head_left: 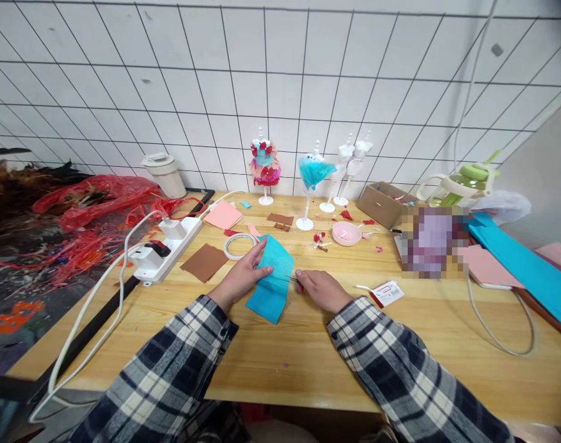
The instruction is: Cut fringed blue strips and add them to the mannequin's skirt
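Observation:
A folded sheet of turquoise felt [273,280] lies on the wooden table [308,363] in front of me. My left hand [243,274] rests on its left edge, fingers pressing the sheet down. My right hand [321,289] is closed on a thin metal tool [293,280], probably small scissors, whose tip meets the felt's right edge. A roll of white tape [238,245] lies just beyond my left hand.
A white power strip [164,247] with cables, brown felt [205,262] and pink felt [223,215] lie left. Small white mannequin stands [264,165] in doll dresses line the tiled wall. A pink bowl [347,233], cardboard box [384,204] and long turquoise felt [520,266] sit right.

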A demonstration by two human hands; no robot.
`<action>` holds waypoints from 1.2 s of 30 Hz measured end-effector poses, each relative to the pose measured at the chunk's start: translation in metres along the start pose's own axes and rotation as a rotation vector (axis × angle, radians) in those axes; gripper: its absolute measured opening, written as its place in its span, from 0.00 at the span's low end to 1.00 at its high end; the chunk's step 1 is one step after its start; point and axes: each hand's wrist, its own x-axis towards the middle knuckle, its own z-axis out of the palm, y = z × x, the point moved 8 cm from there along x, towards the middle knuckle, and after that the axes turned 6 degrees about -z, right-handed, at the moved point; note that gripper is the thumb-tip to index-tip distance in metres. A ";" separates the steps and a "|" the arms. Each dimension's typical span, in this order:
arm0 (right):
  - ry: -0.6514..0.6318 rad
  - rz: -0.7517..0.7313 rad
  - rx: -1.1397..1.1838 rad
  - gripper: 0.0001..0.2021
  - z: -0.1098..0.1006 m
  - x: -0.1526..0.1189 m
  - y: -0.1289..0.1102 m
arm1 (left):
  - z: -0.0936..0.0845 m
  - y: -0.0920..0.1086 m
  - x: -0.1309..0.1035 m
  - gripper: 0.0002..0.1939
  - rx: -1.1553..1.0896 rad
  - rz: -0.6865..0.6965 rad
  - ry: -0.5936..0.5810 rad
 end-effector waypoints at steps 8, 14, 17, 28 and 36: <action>0.029 -0.025 -0.050 0.25 -0.003 0.002 -0.001 | 0.009 0.001 -0.002 0.59 0.053 0.020 -0.087; 0.016 -0.050 -0.010 0.25 -0.003 0.001 -0.005 | 0.007 0.003 0.000 0.57 0.124 0.086 -0.055; 0.007 -0.056 0.018 0.26 -0.002 0.000 -0.005 | 0.007 0.003 0.000 0.55 0.155 0.098 -0.051; 0.013 -0.057 0.001 0.25 0.000 0.002 -0.005 | 0.010 0.003 0.000 0.55 0.153 0.121 -0.045; 0.018 -0.056 0.033 0.25 -0.001 0.001 -0.003 | 0.009 0.010 -0.002 0.52 0.211 0.148 -0.031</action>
